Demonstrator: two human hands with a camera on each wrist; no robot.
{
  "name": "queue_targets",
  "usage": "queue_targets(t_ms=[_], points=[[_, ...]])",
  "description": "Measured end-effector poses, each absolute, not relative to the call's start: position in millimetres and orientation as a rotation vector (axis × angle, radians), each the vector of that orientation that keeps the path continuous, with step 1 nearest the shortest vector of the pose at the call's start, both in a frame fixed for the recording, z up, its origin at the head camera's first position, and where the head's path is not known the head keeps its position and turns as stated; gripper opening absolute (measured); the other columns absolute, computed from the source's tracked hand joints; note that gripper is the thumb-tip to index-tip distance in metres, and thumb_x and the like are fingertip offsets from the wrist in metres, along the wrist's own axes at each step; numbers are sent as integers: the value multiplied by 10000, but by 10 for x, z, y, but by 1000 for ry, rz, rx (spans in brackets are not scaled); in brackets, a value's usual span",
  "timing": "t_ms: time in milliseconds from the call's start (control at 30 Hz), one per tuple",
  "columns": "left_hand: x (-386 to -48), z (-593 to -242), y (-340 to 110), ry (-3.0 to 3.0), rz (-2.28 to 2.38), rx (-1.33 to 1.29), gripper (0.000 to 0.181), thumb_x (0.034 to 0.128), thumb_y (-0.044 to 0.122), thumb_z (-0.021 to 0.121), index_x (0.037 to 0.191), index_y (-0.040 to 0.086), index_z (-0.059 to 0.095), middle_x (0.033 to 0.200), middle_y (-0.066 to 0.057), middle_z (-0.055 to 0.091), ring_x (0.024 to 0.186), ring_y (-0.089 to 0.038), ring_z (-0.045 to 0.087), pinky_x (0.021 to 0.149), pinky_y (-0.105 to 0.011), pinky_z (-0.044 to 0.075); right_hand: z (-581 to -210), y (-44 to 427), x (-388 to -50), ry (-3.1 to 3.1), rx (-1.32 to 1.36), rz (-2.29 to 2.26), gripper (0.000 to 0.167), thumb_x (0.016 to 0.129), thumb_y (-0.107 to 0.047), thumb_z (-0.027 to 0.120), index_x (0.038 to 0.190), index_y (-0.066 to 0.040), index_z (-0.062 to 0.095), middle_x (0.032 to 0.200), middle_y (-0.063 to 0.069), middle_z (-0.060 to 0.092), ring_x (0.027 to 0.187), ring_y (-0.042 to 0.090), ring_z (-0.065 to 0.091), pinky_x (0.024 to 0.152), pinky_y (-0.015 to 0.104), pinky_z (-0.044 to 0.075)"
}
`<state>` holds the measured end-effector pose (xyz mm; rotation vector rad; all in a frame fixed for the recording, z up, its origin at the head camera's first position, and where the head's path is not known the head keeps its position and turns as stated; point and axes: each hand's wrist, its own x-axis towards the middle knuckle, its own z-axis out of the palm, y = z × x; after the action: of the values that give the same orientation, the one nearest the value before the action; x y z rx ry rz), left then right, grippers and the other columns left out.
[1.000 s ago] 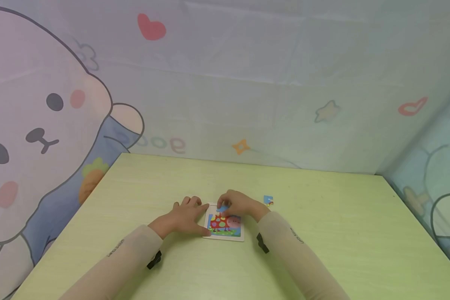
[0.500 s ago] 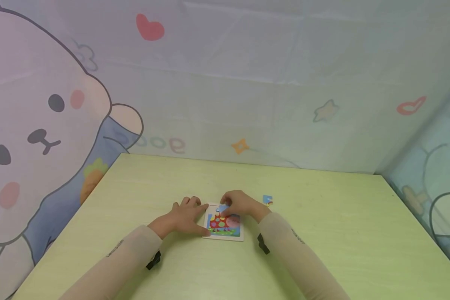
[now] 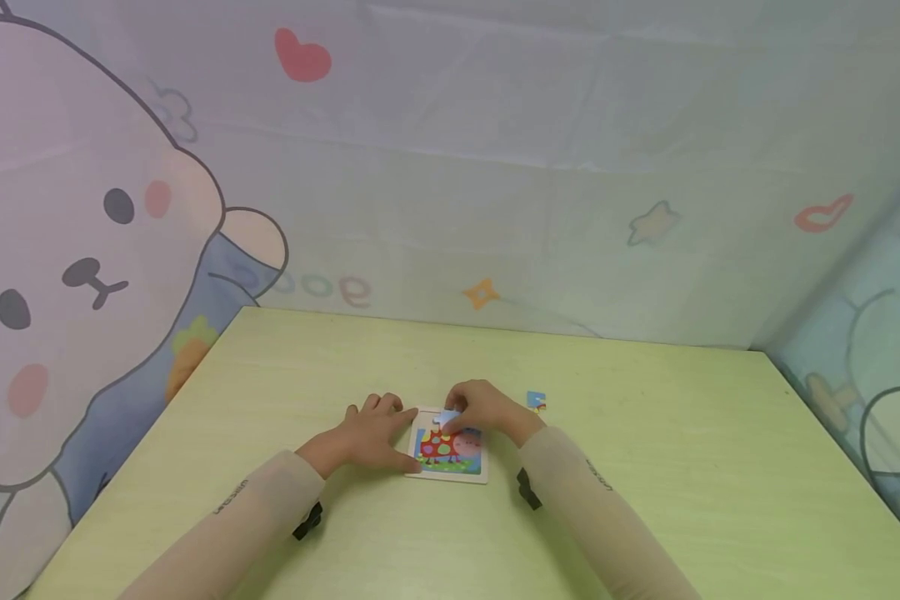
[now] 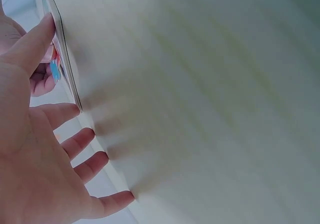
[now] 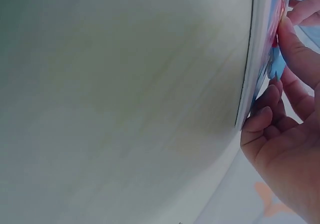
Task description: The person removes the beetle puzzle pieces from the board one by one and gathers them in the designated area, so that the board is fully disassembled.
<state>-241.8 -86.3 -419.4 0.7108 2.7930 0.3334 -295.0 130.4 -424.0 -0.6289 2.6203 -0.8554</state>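
Blue piece (image 3: 441, 419): partly covered by the right hand (image 3: 483, 408); its full outline could not be made out, and whether it was seated or tilted could not be told.
Right hand: curled, with the blue piece pinched between thumb and fingers; the fingertips were largely hidden in the head view, and the hand was cut off by the edge of its own wrist view.
Piece under the grip: the blue piece was held at the thumb and fingertips, over the upper middle of the puzzle tray (image 3: 450, 479).
Puzzle tray: its upper right corner was hidden behind the right hand; a red spotted animal with a pink face was shown above green ground, and pale base was exposed at the upper left. In both wrist views it was seen nearly edge-on, so the print was hardly readable.
Left hand (image 3: 367, 436): spread wide, with nothing gripped; the tray's left side was touched by the thumb at the lower corner and by the index finger at the upper one.
Loose piece (image 3: 536, 400): laid on the bench (image 3: 645, 450), just beyond the right wrist and apart from the tray; its small print could not be made out.
Sleeves (image 3: 581, 500): cut off by the lower edge; their lettering was too small to be read.
Backdrop (image 3: 540, 208): printed with a bear-like figure, cropped at the left.
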Motion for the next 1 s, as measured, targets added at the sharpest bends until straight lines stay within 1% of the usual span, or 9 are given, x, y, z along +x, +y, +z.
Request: queue_targets(t_ms=[100, 233, 433, 733, 1000], points=[[-2417, -4189, -861, 2791, 339, 709, 849, 781, 561, 716, 1450, 114, 445, 1292, -75, 409, 1152, -284, 355, 863, -503, 325, -4243, 1324, -2957, 2599, -641, -885, 163, 811, -158, 779, 909, -103, 661, 837, -7, 578, 798, 148, 506, 746, 278, 439], [-2417, -4189, -859, 2786, 348, 703, 853, 779, 559, 718, 1452, 115, 442, 1296, -78, 408, 1151, -286, 352, 872, -514, 323, -4244, 1356, -2964, 2566, -656, -926, 121, 842, -137, 737, 944, -114, 675, 874, -9, 607, 826, 145, 527, 779, 287, 448], [-2417, -4195, -859, 2786, 348, 698, 854, 775, 559, 721, 1452, 118, 443, 1292, -76, 411, 1139, -280, 352, 867, -506, 325, -4266, 1406, -2983, 2525, -666, -976, 108, 875, -116, 691, 983, -121, 688, 881, -10, 618, 826, 145, 535, 789, 299, 447], [-2425, -4200, -859, 2785, 345, 689, 855, 775, 560, 721, 1454, 121, 441, 1288, -70, 409, 1144, -275, 347, 869, -504, 325, -4227, 1429, -2970, 2483, -689, -1026, 105, 885, -90, 675, 990, -88, 678, 847, 2, 606, 793, 137, 522, 751, 267, 435], [-2428, -4192, -854, 2781, 338, 684, 859, 777, 564, 719, 1456, 119, 438, 1298, -72, 409, 1159, -280, 348, 880, -511, 325, -4234, 1449, -2976, 2463, -711, -1057, 101, 890, -73, 660, 991, -76, 655, 844, 5, 600, 790, 136, 519, 754, 270, 433]])
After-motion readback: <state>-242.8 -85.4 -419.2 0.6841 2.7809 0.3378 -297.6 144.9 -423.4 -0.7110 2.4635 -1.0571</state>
